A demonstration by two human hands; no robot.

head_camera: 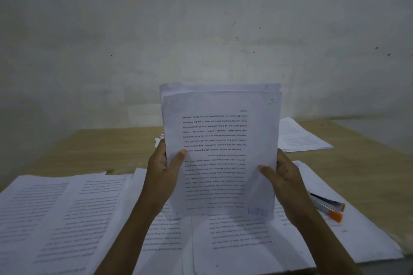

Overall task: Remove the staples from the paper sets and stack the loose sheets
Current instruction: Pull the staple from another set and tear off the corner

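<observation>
Pale wooden desk [368,163] lies under everything, and along its near edge printed loose sheets [55,219] are spread in overlapping rows from the left corner across to the right. Above them I hold the paper set [221,152] upright over the middle of the desk, its print upside down to me and a blue stamp at its lower right corner. My left hand [164,169] grips its left edge, thumb pressed on the front page and fingers curled behind. My right hand [283,181] grips the right edge the same way. Whether its bottom edge touches the sheets below, I cannot tell. Just right of my right hand, an orange-tipped tool [328,207] rests on a sheet. Toward the far right corner sits another paper stack [299,136]. Beyond the far edge rises a plain grey wall [201,29].
</observation>
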